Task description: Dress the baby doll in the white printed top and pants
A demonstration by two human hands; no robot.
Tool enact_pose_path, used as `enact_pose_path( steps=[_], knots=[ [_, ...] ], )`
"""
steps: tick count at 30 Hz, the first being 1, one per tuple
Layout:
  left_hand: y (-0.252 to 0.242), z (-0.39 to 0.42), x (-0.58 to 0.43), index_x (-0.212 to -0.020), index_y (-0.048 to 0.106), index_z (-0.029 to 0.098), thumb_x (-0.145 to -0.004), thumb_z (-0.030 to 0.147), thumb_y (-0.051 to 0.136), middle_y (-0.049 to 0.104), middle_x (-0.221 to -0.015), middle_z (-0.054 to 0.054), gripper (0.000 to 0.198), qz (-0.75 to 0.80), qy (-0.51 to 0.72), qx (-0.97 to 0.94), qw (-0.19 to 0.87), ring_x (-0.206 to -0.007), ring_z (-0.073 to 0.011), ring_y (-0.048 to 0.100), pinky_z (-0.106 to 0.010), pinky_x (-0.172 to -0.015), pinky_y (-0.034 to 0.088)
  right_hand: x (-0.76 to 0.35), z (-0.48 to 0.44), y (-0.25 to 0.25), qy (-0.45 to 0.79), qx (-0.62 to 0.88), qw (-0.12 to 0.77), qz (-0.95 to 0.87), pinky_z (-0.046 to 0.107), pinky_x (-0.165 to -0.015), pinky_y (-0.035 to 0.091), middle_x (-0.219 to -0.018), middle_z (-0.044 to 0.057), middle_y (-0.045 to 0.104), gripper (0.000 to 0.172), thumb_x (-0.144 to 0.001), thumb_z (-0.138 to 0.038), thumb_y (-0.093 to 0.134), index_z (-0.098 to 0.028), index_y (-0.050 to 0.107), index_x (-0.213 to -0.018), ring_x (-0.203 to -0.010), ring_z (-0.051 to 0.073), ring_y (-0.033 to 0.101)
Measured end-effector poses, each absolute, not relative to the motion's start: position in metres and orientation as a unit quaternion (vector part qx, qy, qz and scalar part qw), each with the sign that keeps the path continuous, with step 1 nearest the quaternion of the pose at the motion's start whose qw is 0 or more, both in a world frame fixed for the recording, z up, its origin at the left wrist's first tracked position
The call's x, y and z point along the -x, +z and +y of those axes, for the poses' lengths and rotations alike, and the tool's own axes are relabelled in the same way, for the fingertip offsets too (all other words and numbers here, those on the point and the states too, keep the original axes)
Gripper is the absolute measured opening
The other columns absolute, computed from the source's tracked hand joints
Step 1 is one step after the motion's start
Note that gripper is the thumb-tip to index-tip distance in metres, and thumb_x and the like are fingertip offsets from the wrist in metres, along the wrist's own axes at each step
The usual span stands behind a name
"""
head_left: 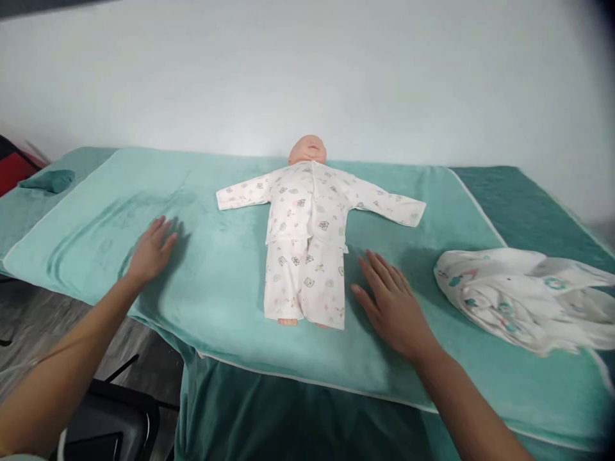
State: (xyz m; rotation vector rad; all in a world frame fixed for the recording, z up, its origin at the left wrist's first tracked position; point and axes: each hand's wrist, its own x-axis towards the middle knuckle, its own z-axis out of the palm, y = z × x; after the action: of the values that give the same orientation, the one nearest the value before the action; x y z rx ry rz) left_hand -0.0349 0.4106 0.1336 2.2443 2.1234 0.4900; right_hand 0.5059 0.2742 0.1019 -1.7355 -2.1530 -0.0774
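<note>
A baby doll (308, 150) lies on its back in the middle of the padded table, head toward the wall. It wears a white patterned top (298, 205) with both sleeves spread out sideways and matching trousers (304, 282); toes show below the hems. My left hand (152, 250) is over the green cover, well left of the doll, fingers apart and holding nothing. My right hand (391, 304) is just right of the trousers, open and empty, not touching them.
A crumpled white patterned cloth (523, 298) lies on the right of the light green cover (206, 275). A white wall (307, 70) stands behind the table. A black chair (108, 422) is at the lower left, with something red (14, 169) at the far left.
</note>
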Motion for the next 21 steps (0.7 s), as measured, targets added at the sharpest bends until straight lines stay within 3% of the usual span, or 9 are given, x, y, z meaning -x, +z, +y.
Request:
enact_pose_path(
  steps=[4, 8, 21],
  knots=[
    [0.124, 0.417, -0.001, -0.164, 0.034, 0.020, -0.104, 0.060, 0.024, 0.030, -0.173, -0.007, 0.072, 0.673, 0.068, -0.736, 0.007, -0.162, -0.0284, 0.023, -0.054, -0.132, 0.017, -0.503, 0.309, 0.105, -0.012, 0.662, 0.152, -0.733, 0.055, -0.126, 0.034, -0.167, 0.014, 0.040, 0.062, -0.108, -0.049, 0.031, -0.015, 0.043, -0.159, -0.156, 0.031, 0.037],
    [0.127, 0.428, 0.043, -0.165, 0.027, 0.015, -0.104, 0.063, 0.020, 0.025, -0.174, -0.008, 0.078, 0.723, 0.045, -0.689, 0.020, -0.163, -0.0300, 0.018, -0.056, -0.132, 0.014, -0.536, 0.311, 0.103, 0.013, 0.713, 0.116, -0.691, 0.056, -0.128, 0.031, -0.170, 0.013, 0.034, 0.068, -0.108, -0.053, 0.028, -0.013, 0.039, -0.161, -0.158, 0.031, 0.032],
    [0.138, 0.432, 0.129, -0.165, 0.025, 0.014, -0.102, 0.068, 0.025, 0.021, -0.175, -0.013, 0.083, 0.805, 0.043, -0.591, 0.030, -0.162, -0.0368, 0.017, -0.064, -0.127, 0.012, -0.561, 0.304, 0.102, 0.045, 0.754, 0.103, -0.647, 0.054, -0.130, 0.026, -0.172, 0.017, 0.027, 0.077, -0.106, -0.058, 0.024, -0.008, 0.034, -0.163, -0.161, 0.032, 0.025]
  ],
)
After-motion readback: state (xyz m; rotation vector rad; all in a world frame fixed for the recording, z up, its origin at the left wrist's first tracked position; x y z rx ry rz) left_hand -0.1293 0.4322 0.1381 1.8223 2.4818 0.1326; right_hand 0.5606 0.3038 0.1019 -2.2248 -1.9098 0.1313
